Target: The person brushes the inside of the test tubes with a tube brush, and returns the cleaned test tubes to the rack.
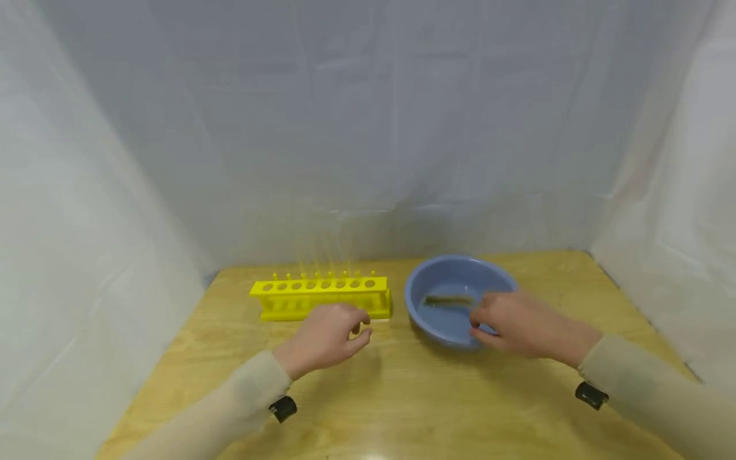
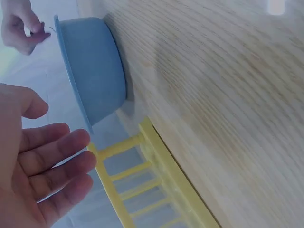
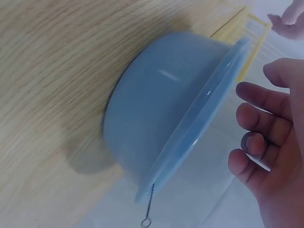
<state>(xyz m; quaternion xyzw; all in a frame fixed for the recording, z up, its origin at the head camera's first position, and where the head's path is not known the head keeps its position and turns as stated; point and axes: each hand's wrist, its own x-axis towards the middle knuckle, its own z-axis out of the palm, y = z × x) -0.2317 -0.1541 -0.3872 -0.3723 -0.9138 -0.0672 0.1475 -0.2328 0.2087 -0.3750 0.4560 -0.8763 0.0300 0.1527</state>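
Note:
My left hand [image 1: 330,335] hovers in front of a yellow test tube rack [image 1: 319,287], its fingers loosely curled with nothing in them. In the left wrist view, that hand's fingers [image 2: 61,152] overlap the rack's edge. Over the near right rim of a blue basin [image 1: 443,332] is my right hand [image 1: 523,322], fingers bent and holding nothing. A test tube brush [image 1: 448,300] with dark bristles lies inside the basin. Its twisted wire handle, ending in a loop [image 3: 146,222], sticks out past the rim in the right wrist view.
Faint clear tubes [image 1: 324,252] rise at the back of the rack, around its row of pegs. Rack and basin stand side by side on a wooden table [image 1: 414,396]. White sheeting [image 1: 368,128] hangs behind the table and along both sides.

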